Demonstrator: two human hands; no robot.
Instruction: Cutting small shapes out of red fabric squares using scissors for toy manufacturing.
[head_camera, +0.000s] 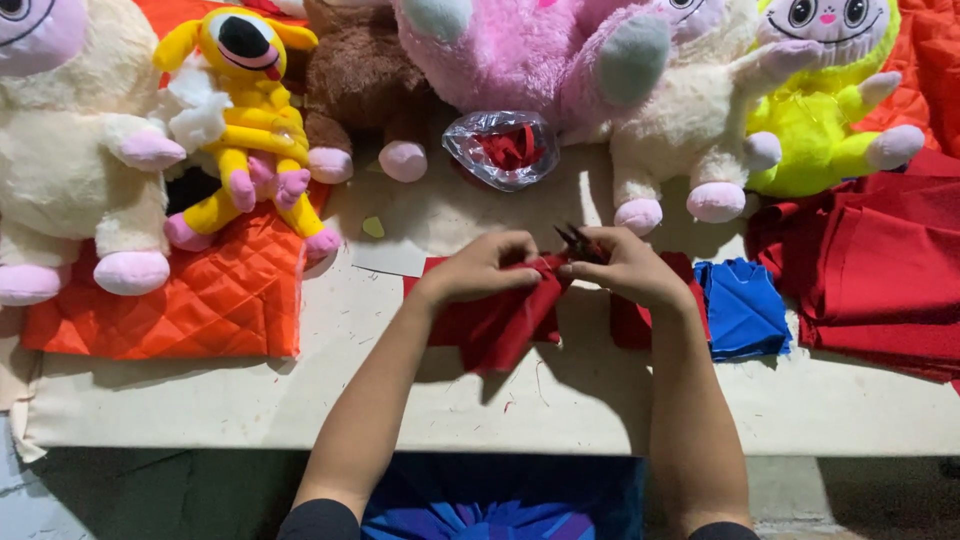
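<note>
My left hand (482, 267) pinches the upper edge of a piece of red cloth (497, 325) that lies bunched on the cream-covered table (500, 405). My right hand (625, 267) holds a small pair of dark scissors (574, 238), its tips pointing up and left right beside the cloth's pinched edge. More red cloth (628, 325) shows under my right wrist. Both hands meet at the middle of the table.
A blue cloth piece (744, 308) lies right of my right hand, with a stack of red fabric (880, 280) beyond. A clear bag of red scraps (503, 148) sits behind my hands. Plush toys line the back; a yellow one (250, 110) lies on orange quilted fabric (190, 300).
</note>
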